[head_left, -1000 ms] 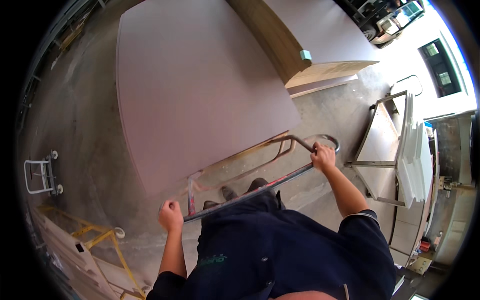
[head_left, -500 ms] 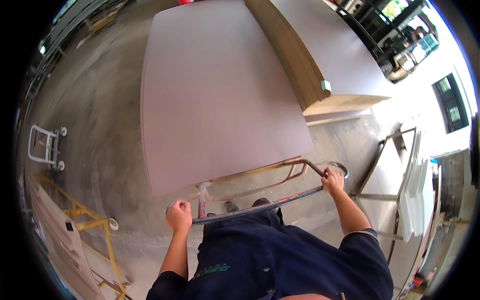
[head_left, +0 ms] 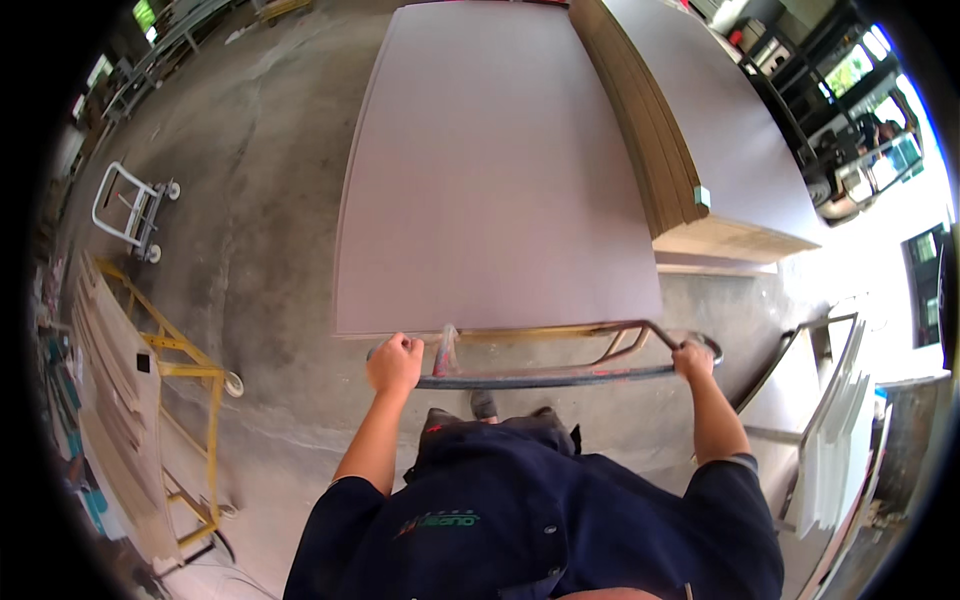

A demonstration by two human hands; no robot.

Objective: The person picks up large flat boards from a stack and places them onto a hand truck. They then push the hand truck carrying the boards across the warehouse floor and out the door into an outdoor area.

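A metal cart handle [head_left: 545,380], dark along its front bar with worn red patches, runs crosswise ahead of my body. My left hand [head_left: 396,364] is closed round its left end, and my right hand [head_left: 694,360] grips the curved right end. Just beyond the handle lies a large, flat pinkish-grey board [head_left: 500,180], long side pointing away from me; layered edges on its left suggest more than one sheet. What carries the boards underneath is mostly hidden.
Close along the right stands a tall stack of thick boards [head_left: 650,130] with a pale corner piece [head_left: 702,197]. A white trolley [head_left: 135,210] and a yellow rack [head_left: 190,370] of leaning panels are at left. Another panel rack [head_left: 820,430] stands at right.
The handle and boards have swung straighter ahead and sit farther from my body, with my arms more stretched. Both hands keep their hold. The surroundings have shifted right in view.
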